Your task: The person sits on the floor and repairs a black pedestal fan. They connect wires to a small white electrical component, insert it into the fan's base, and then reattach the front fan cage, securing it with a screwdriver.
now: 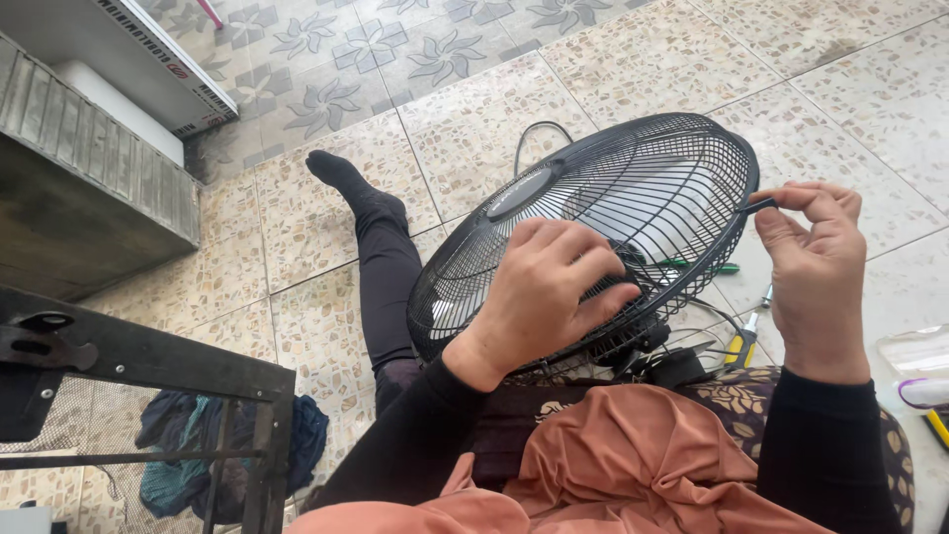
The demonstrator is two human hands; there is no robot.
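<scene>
Fingertips of the right hand point(816, 262) pinched a small clip point(759, 206) on the fan cage point(633, 188) rim's right edge, while the left hand point(549, 292) gripped its rear near the centre.

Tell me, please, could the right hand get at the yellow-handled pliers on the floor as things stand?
Probably yes: the pliers lie on open tile just below the right hand, nothing between, though its fingertips pinch a small dark part at the fan guard rim.

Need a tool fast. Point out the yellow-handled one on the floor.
The pliers by the right hand's wrist; the screwdriver behind the fan grille is green.
</scene>
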